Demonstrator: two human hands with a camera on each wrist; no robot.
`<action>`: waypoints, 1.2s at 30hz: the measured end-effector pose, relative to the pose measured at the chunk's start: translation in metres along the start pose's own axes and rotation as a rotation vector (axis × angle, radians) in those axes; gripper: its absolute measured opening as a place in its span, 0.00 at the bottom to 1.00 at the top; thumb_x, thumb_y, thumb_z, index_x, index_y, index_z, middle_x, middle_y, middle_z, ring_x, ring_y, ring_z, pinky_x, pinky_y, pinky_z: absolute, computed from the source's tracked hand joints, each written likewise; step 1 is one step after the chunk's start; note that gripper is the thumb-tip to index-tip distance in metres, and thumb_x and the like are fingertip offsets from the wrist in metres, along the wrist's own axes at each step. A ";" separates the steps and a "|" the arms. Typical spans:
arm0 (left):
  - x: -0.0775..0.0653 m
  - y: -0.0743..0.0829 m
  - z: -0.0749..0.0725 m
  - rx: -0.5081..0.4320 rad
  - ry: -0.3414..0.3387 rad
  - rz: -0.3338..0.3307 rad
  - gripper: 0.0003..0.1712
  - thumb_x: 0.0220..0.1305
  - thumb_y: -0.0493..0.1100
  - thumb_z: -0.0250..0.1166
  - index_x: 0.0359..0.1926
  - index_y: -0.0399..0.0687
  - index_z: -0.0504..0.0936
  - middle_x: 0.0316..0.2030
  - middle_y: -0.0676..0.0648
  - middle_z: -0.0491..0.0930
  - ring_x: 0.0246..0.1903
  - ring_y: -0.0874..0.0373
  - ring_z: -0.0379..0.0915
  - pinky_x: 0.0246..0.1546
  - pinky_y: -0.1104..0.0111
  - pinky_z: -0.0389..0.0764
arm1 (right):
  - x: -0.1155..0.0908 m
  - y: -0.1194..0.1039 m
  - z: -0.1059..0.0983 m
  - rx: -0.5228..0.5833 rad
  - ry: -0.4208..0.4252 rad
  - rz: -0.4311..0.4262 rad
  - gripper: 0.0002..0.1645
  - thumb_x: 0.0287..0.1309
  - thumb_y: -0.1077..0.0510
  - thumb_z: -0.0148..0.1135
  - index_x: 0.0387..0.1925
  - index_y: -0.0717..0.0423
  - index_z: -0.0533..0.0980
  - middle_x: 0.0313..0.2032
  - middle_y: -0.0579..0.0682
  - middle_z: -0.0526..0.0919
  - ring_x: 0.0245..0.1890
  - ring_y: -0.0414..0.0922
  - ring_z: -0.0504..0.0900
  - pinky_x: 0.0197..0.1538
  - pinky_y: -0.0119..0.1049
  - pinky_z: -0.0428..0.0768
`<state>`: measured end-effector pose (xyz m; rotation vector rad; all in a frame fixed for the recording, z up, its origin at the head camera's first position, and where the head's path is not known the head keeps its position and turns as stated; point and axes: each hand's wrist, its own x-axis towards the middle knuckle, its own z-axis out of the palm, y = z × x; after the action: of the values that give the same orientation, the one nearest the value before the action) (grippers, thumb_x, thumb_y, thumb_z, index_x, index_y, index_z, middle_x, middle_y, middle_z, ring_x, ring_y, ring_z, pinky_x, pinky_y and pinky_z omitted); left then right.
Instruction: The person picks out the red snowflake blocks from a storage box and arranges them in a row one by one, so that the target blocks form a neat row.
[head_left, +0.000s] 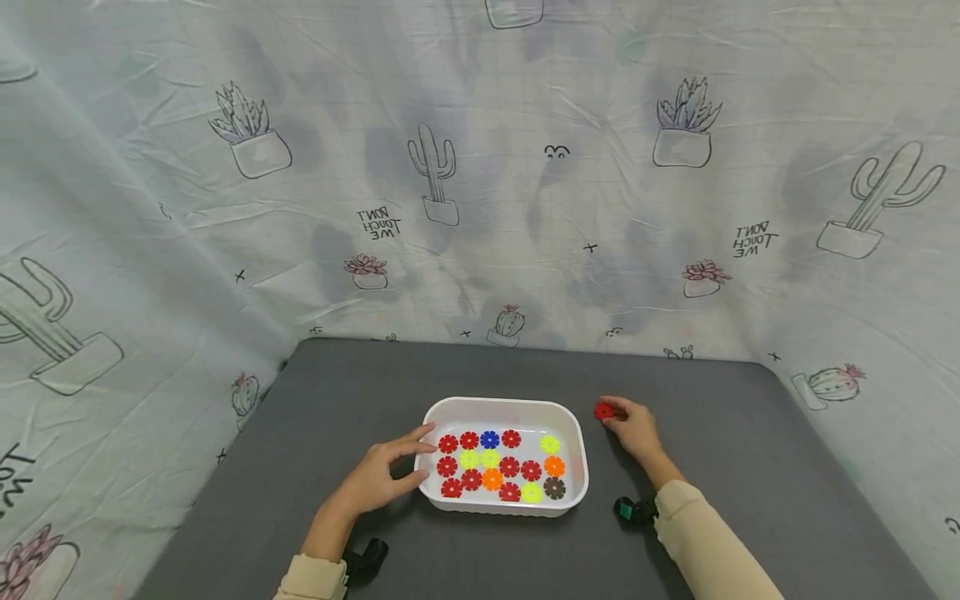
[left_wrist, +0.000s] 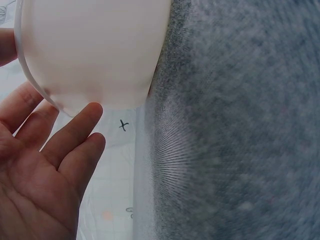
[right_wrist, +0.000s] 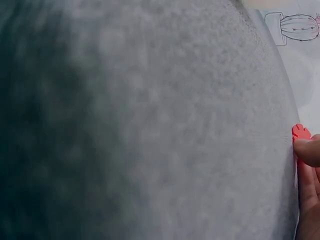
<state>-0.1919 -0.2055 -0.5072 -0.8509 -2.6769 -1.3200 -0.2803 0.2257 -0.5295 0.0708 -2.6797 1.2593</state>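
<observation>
A white plastic tray (head_left: pixel 501 507) holds notched, flower-shaped plastic discs in rough rows: several red, several yellow, two orange, a blue disc (head_left: pixel 490 439) and a brown disc (head_left: pixel 554 487). At the tray's left end, my left hand (head_left: pixel 382 473) rests its spread fingers and thumb against the rim. In the left wrist view, its fingertips (left_wrist: pixel 94 110) lie along the tray's outer side. To the right of the tray, my right hand (head_left: pixel 636 429) pinches a red notched disc (head_left: pixel 603 411) between thumb and fingers. The disc (right_wrist: pixel 300 132) shows partly behind the thumb in the right wrist view.
The tray stands on a grey table (head_left: pixel 360 375). A pale curtain (head_left: pixel 517 192) printed with potted plants hangs behind the table and along both sides. Dark wrist devices (head_left: pixel 366 562) sit near both sleeve cuffs.
</observation>
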 end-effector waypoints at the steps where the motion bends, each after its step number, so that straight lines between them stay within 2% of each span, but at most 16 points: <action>1: 0.000 0.000 0.000 0.001 0.000 -0.001 0.21 0.59 0.46 0.66 0.53 0.47 0.80 0.67 0.48 0.66 0.65 0.47 0.64 0.59 0.49 0.70 | 0.000 0.000 0.001 -0.005 0.005 0.001 0.23 0.52 0.70 0.64 0.52 0.67 0.76 0.45 0.66 0.82 0.45 0.58 0.82 0.44 0.38 0.79; 7: -0.001 0.000 0.000 0.003 -0.002 -0.005 0.22 0.60 0.49 0.65 0.54 0.46 0.80 0.67 0.49 0.66 0.65 0.48 0.64 0.59 0.50 0.71 | 0.000 -0.001 0.003 0.006 0.008 0.025 0.25 0.53 0.68 0.64 0.54 0.68 0.74 0.49 0.67 0.80 0.49 0.59 0.81 0.51 0.50 0.78; 14: 0.000 0.001 0.000 0.005 -0.008 -0.016 0.22 0.60 0.49 0.65 0.54 0.46 0.80 0.67 0.50 0.66 0.66 0.48 0.63 0.59 0.49 0.70 | 0.000 0.000 0.003 0.030 0.000 0.062 0.27 0.54 0.68 0.63 0.58 0.66 0.72 0.53 0.67 0.78 0.53 0.60 0.78 0.54 0.50 0.76; 27: 0.000 0.002 0.000 0.007 -0.004 -0.014 0.22 0.60 0.49 0.64 0.54 0.46 0.80 0.67 0.50 0.66 0.65 0.48 0.63 0.59 0.49 0.71 | -0.005 -0.012 -0.004 0.107 -0.028 0.064 0.31 0.57 0.63 0.63 0.62 0.66 0.68 0.60 0.65 0.73 0.59 0.60 0.73 0.58 0.51 0.73; 36: 0.000 -0.002 0.001 0.028 0.002 0.003 0.22 0.60 0.49 0.65 0.53 0.47 0.80 0.67 0.49 0.67 0.65 0.49 0.65 0.59 0.48 0.70 | -0.017 -0.034 -0.006 0.257 -0.016 -0.072 0.31 0.57 0.63 0.64 0.61 0.66 0.68 0.60 0.63 0.73 0.61 0.59 0.71 0.60 0.50 0.71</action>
<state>-0.1928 -0.2056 -0.5088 -0.8507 -2.6851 -1.2781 -0.2588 0.2085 -0.5030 0.2103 -2.4881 1.5777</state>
